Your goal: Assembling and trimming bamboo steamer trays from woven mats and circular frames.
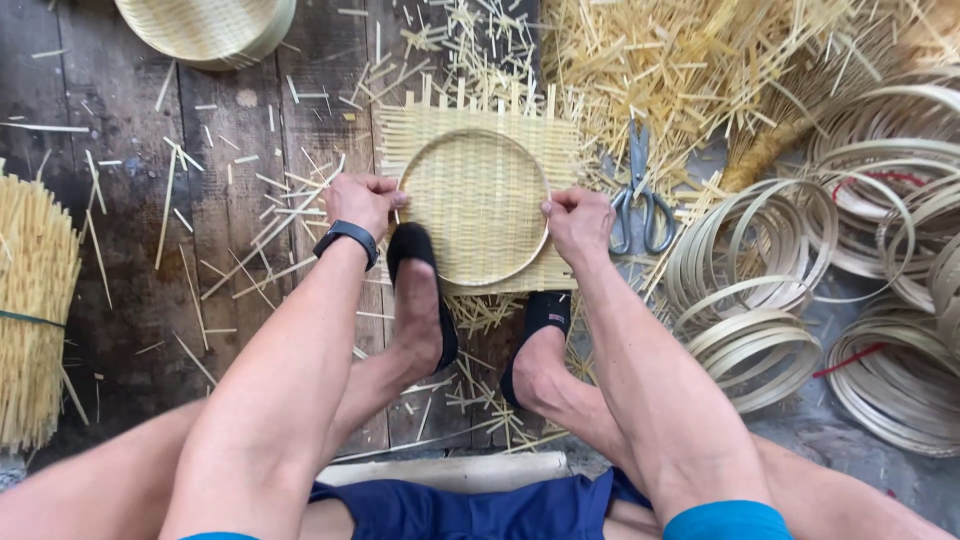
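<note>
Dark floor planks [130,300] carried a woven mat [478,195], pinned flat by both feet. Left hand [362,203] and right hand [577,222] pinched a hoop's [545,240] opposite edges, pressing it down; scissors [640,205] lay nearby.

a basket-weaving workshop, floor-level work. dark worn plank floor [230,130] littered with cut bamboo slivers [690,60]. bundle of split strips [35,310] tied at the left edge. many coiled bamboo hoops [760,340] heaped on the right. scissors [640,205] lie among the offcuts. a finished woven tray [205,28] at the top, another woven mat with a round rim [478,200] at centre.
</note>
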